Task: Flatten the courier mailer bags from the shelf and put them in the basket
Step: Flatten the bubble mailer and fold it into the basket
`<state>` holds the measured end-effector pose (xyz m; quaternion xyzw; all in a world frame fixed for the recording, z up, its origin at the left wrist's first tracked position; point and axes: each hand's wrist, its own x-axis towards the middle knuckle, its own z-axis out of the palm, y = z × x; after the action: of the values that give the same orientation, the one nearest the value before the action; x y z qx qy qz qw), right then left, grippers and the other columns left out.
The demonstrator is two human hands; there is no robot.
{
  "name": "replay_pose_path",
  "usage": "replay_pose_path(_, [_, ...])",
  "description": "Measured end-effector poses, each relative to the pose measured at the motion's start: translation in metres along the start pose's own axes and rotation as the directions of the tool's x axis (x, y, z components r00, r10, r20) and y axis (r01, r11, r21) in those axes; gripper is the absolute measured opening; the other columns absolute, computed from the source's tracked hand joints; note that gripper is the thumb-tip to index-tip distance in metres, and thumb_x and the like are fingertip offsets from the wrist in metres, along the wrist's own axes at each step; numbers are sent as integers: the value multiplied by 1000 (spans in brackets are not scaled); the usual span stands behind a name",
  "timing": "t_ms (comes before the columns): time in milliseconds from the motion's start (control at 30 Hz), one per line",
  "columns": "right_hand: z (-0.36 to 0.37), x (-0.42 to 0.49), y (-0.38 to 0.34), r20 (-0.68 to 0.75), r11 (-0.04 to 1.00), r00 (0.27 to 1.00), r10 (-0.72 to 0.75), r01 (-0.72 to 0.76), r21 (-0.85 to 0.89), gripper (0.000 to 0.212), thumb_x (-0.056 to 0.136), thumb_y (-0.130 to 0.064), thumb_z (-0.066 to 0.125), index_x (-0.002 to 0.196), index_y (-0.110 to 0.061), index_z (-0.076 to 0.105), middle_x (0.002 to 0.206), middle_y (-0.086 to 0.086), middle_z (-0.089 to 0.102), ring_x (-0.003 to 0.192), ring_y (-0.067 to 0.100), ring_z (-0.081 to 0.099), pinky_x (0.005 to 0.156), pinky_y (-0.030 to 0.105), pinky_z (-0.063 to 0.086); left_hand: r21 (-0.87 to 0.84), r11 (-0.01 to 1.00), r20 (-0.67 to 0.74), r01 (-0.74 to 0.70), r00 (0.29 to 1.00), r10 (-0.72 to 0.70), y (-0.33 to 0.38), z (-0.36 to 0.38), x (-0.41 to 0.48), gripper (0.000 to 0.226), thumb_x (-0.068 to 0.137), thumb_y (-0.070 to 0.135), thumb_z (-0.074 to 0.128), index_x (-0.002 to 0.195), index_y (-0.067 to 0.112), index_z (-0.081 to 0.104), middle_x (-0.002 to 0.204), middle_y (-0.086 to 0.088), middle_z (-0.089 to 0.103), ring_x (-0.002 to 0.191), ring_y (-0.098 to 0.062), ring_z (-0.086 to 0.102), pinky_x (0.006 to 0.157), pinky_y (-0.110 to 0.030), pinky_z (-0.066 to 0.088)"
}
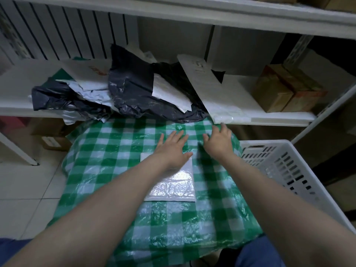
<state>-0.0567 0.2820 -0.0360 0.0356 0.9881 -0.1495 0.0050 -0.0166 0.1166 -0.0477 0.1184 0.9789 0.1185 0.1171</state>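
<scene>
A small white bubble mailer point(173, 187) lies flat on the green checked cloth point(107, 151) in front of me. My left hand point(173, 149) is open, fingers straight, over the mailer's far edge and the cloth beyond it. My right hand point(218, 141) is open with fingers spread, just short of the shelf's front edge, below a long white mailer point(212, 89) that overhangs the shelf. Crumpled black mailer bags point(134, 87) and white ones point(90, 89) are heaped on the white shelf point(269, 115). The white slotted basket point(292, 170) stands at my right.
Cardboard boxes point(285, 91) sit at the shelf's right end. More boxes point(52, 135) stand under the shelf at left. A white radiator point(57, 35) lines the wall behind. Tiled floor point(25, 199) shows at left. An upper shelf board point(231, 14) runs overhead.
</scene>
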Motion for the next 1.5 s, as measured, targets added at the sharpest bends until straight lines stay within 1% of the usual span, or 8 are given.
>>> replay_pose_path(333, [7, 81, 7, 97, 992, 995, 3, 9, -124, 46, 103, -39, 34, 144, -20, 43, 160, 19, -10, 147, 37, -10, 118, 46, 13, 90, 996, 38, 22, 999, -26, -4, 41, 17, 69, 95, 67, 5, 154, 34, -13, 159, 5, -27, 144, -16, -31, 115, -54, -18])
replay_pose_path(433, [11, 91, 5, 142, 984, 984, 104, -81, -159, 50, 102, -37, 34, 144, -11, 38, 160, 14, 0, 146, 37, -5, 114, 47, 22, 97, 995, 30, 28, 999, -31, -5, 42, 18, 70, 95, 67, 4, 154, 35, -13, 159, 6, -28, 144, -16, -31, 115, -53, -18])
replay_pose_path(633, [0, 79, 5, -71, 991, 988, 137, -137, 3, 45, 98, -18, 40, 133, 10, 35, 143, 21, 22, 137, 35, 16, 107, 36, 31, 96, 995, 28, 28, 999, -31, -7, 43, 18, 70, 94, 68, 3, 154, 35, -13, 159, 6, -27, 144, -15, -31, 116, -53, -18])
replay_pose_path(867, [-40, 29, 39, -405, 962, 892, 200, -100, 254, 39, 97, -18, 49, 128, 6, 47, 135, 20, 36, 125, 34, 34, 105, 34, 28, 6, 999, 8, 36, 999, -36, -3, 28, 11, 73, 96, 66, 13, 154, 30, -12, 161, 6, -21, 146, -15, -26, 117, -50, -18])
replay_pose_path(1067, [-59, -15, 79, -297, 730, 763, 575, -314, 607, 31, 86, -6, 63, 115, -5, 52, 122, 16, 55, 114, 35, 54, 98, 42, 45, -183, 977, -125, 109, 983, -133, 27, -16, -4, 76, 99, 61, 26, 156, 24, -8, 164, 5, -9, 149, -16, -13, 119, -46, -12])
replay_pose_path(1233, [-60, -57, 95, -243, 735, 801, 547, -321, 597, 23, 91, -15, 54, 109, -13, 69, 111, 13, 60, 96, 32, 59, 90, 45, 52, -287, 948, -152, 139, 970, -189, 65, -43, -14, 80, 98, 62, 30, 157, 20, -3, 164, -4, 6, 151, -22, 2, 122, -43, 1])
replay_pose_path(1367, [-62, -85, 117, -148, 529, 737, 660, -316, 787, 19, 88, -18, 49, 90, -16, 68, 97, 11, 66, 85, 30, 62, 82, 45, 56, -480, 863, -137, 160, 958, -253, 91, -48, -22, 86, 94, 65, 38, 157, 19, 1, 163, -7, 15, 149, -28, 13, 120, -45, 14])
replay_pose_path(1500, [-70, -116, 137, -65, 367, 792, 608, -207, 907, 16, 93, -12, 50, 86, -13, 64, 86, 5, 63, 77, 20, 59, 67, 35, 53, -749, 659, -137, 64, 959, -249, 119, -60, -32, 96, 89, 66, 49, 157, 20, -2, 160, -2, 25, 145, -26, 27, 117, -44, 26])
